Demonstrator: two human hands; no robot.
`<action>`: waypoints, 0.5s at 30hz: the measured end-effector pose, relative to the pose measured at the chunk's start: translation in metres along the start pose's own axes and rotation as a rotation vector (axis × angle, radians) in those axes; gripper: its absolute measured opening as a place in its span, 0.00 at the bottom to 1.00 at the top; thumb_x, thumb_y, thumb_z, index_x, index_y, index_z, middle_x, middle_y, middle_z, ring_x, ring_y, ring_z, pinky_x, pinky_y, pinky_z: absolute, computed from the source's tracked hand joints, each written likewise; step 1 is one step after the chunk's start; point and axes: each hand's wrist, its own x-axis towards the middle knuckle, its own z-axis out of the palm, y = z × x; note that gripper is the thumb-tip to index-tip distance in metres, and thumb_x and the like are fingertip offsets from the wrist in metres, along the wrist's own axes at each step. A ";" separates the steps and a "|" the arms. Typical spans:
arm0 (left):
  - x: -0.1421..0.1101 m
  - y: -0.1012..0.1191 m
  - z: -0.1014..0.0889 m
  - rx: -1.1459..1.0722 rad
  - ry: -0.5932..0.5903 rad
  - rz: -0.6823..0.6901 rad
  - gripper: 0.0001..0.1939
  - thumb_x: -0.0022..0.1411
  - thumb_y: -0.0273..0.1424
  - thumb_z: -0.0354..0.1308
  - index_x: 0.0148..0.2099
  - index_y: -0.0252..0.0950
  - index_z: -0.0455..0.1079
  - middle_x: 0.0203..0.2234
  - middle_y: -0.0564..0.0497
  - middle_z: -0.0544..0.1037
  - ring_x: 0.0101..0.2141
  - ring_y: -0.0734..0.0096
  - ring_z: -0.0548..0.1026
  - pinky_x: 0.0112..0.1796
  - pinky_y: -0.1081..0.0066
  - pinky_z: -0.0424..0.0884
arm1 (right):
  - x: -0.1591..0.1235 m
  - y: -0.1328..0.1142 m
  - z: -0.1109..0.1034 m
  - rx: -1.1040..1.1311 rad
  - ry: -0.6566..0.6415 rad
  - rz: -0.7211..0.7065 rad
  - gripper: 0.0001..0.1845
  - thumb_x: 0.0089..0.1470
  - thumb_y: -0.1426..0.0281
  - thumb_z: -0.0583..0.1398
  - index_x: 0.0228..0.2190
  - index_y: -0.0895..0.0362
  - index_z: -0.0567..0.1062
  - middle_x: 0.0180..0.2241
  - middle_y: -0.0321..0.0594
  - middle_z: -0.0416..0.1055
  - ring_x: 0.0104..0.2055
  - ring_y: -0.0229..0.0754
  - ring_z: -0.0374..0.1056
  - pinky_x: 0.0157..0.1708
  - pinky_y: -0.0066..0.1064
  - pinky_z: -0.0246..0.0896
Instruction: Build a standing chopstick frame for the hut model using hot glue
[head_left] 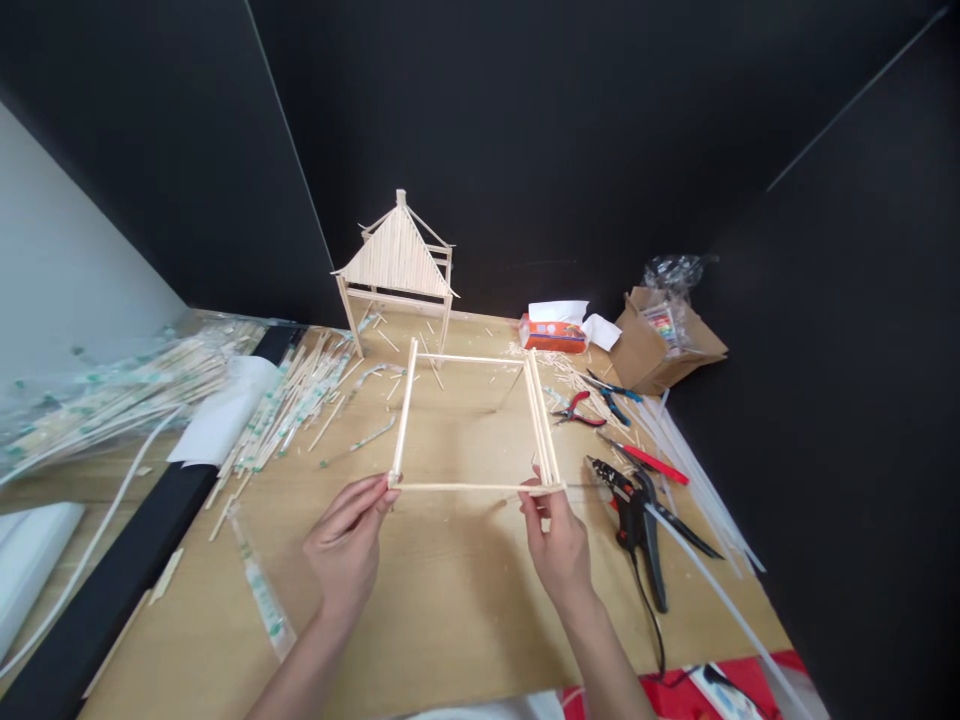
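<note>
Left hand (346,545) partly closed, fingers pinching near-left corner; right hand (553,545) partly closed, pinching near-right corner. Together they hold a square frame of pale wooden sticks (465,488) up over the light wooden desk (442,610). Just right of right hand, black-and-red corded glue gun (637,525); farther, red-handled pliers (577,410). Far side, pale stick hut model with peaked roof (396,262); left, heap of loose wooden sticks (300,400).

Bare wood of the surface (442,610) gives the hands (346,545) (551,545) room below and inside the stick frame (465,487); on the right, the glue gun (637,520) and pliers (577,410) stand in the way, and on the left, loose sticks (300,400) crowd the wood.
</note>
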 end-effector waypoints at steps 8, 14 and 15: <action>-0.004 0.001 0.003 0.035 0.032 -0.029 0.04 0.52 0.30 0.67 0.33 0.39 0.79 0.31 0.51 0.82 0.32 0.67 0.78 0.32 0.69 0.76 | -0.001 0.002 0.004 0.049 -0.045 0.061 0.17 0.64 0.62 0.50 0.48 0.58 0.68 0.39 0.45 0.77 0.31 0.40 0.75 0.32 0.29 0.70; -0.004 -0.002 0.003 0.018 0.050 -0.075 0.04 0.51 0.31 0.67 0.33 0.39 0.79 0.32 0.50 0.81 0.33 0.66 0.78 0.33 0.67 0.75 | -0.005 0.015 0.015 0.054 -0.105 0.073 0.20 0.65 0.63 0.50 0.54 0.58 0.64 0.39 0.43 0.76 0.27 0.37 0.73 0.29 0.27 0.68; -0.004 -0.003 0.003 0.017 0.053 -0.078 0.04 0.51 0.31 0.67 0.33 0.39 0.79 0.32 0.51 0.81 0.33 0.66 0.78 0.34 0.67 0.75 | -0.006 0.019 0.017 0.052 -0.122 0.070 0.19 0.64 0.64 0.50 0.53 0.58 0.64 0.38 0.43 0.76 0.27 0.38 0.73 0.30 0.28 0.68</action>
